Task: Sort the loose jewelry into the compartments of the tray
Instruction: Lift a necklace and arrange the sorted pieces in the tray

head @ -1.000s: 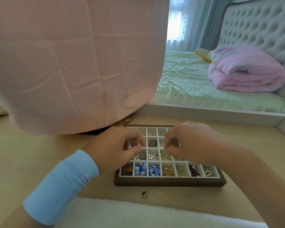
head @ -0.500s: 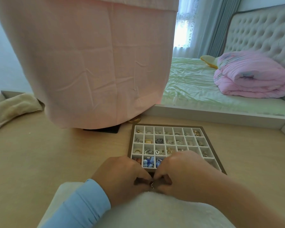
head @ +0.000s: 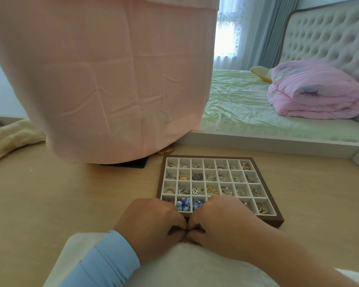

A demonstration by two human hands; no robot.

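The left hand and right hand curl tight, fingertips touching, by the near edge of the square brown wooden tray. I cannot tell what they pinch.

Tray on table; behind left hand, right hand.

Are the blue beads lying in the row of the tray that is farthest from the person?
No, the blue beads lie in the nearest row of the tray, right at its front edge.
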